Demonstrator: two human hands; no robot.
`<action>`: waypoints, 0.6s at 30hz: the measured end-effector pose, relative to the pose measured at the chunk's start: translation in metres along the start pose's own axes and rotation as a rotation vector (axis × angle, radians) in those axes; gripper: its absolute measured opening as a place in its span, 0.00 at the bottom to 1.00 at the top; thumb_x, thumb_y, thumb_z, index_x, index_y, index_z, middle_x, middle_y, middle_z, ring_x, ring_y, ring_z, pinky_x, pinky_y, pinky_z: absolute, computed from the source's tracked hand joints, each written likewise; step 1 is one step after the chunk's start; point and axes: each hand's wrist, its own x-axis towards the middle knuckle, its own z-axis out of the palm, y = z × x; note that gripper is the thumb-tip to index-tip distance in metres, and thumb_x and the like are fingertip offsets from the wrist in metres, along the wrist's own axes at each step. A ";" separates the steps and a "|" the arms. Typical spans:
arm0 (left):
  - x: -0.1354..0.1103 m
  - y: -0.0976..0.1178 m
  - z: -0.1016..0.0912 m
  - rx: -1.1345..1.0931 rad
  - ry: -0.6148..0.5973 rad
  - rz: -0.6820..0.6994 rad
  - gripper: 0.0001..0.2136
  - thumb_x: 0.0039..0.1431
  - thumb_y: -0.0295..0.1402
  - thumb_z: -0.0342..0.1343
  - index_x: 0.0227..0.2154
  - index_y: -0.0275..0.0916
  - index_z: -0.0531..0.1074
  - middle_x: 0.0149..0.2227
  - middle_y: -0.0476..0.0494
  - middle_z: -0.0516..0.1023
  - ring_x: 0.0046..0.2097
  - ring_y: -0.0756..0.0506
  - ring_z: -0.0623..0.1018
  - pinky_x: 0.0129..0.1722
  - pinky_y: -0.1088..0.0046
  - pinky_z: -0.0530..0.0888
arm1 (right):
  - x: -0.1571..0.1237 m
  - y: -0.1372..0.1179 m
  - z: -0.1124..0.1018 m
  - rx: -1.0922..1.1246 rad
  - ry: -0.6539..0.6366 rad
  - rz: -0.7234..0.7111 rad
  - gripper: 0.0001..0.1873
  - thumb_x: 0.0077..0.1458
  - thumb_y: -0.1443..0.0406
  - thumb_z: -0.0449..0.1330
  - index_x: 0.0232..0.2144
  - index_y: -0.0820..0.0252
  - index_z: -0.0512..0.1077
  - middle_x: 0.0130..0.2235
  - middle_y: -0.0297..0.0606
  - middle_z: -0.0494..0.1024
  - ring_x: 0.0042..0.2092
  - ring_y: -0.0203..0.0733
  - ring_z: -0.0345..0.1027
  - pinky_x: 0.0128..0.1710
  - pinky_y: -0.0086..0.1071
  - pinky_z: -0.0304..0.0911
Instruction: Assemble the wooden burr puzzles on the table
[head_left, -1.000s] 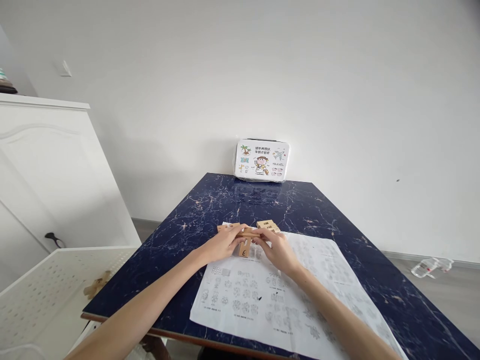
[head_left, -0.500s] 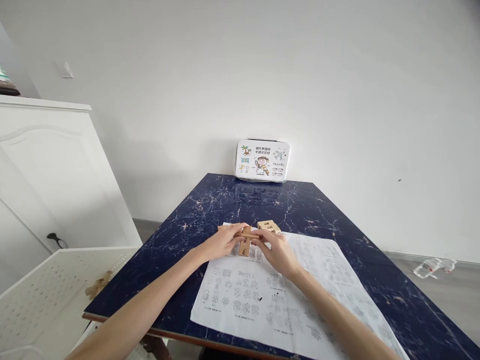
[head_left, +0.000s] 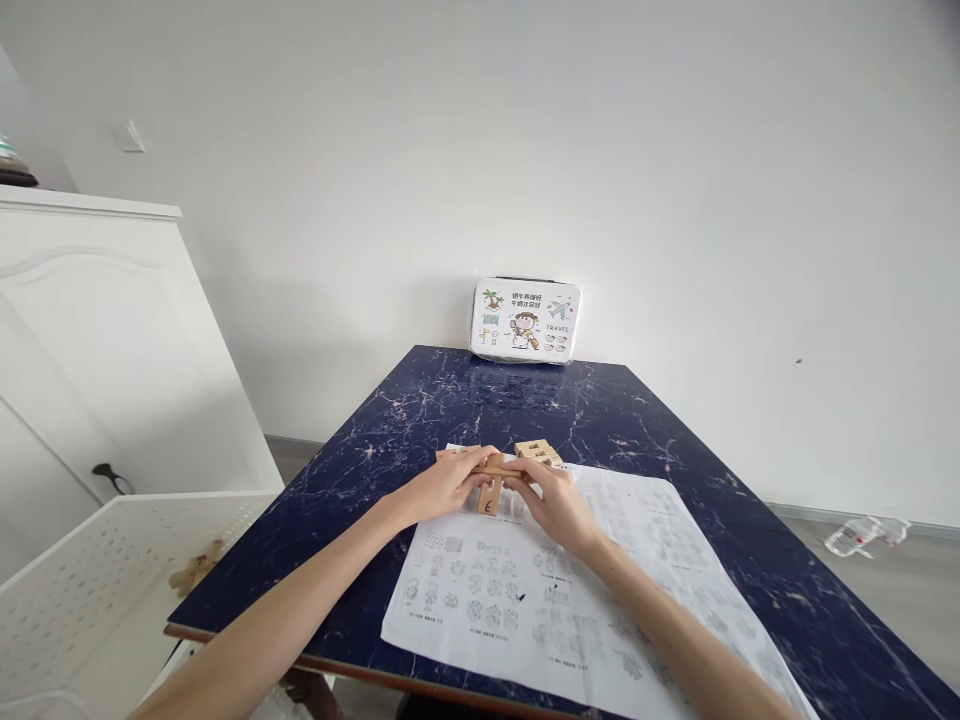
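Observation:
Over the printed paper sheet (head_left: 517,570), a wooden puzzle piece (head_left: 488,498) marked with a dark letter stands between my two hands, with a wooden crossbar set across it. My left hand (head_left: 446,485) pinches the left end of the crossbar, thumb beneath and fingers above. At the opposite end my right hand (head_left: 553,500) grips it the same way. Fingers partly hide where the pieces meet. Just behind the right hand lie pale notched wooden blocks (head_left: 534,449). Another wooden piece (head_left: 447,453) shows partly behind the left hand.
A white case (head_left: 525,320) with cartoon prints stands at the far end of the dark blue table (head_left: 405,420), against the wall. Left are a white perforated surface (head_left: 60,580) holding small wooden pieces (head_left: 196,567), and a white cabinet (head_left: 105,330). Clear plastic packaging (head_left: 862,535) lies on the floor at right.
Both hands keep their hold on the wooden pieces. The lettered piece has tilted very slightly; otherwise the scene looks the same.

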 end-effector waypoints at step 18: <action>0.003 -0.005 0.009 -0.012 0.129 0.049 0.16 0.70 0.31 0.46 0.57 0.45 0.69 0.47 0.38 0.79 0.45 0.42 0.78 0.41 0.71 0.70 | 0.000 -0.002 0.001 0.007 0.061 0.037 0.11 0.67 0.62 0.57 0.48 0.52 0.76 0.39 0.38 0.84 0.40 0.47 0.80 0.40 0.36 0.70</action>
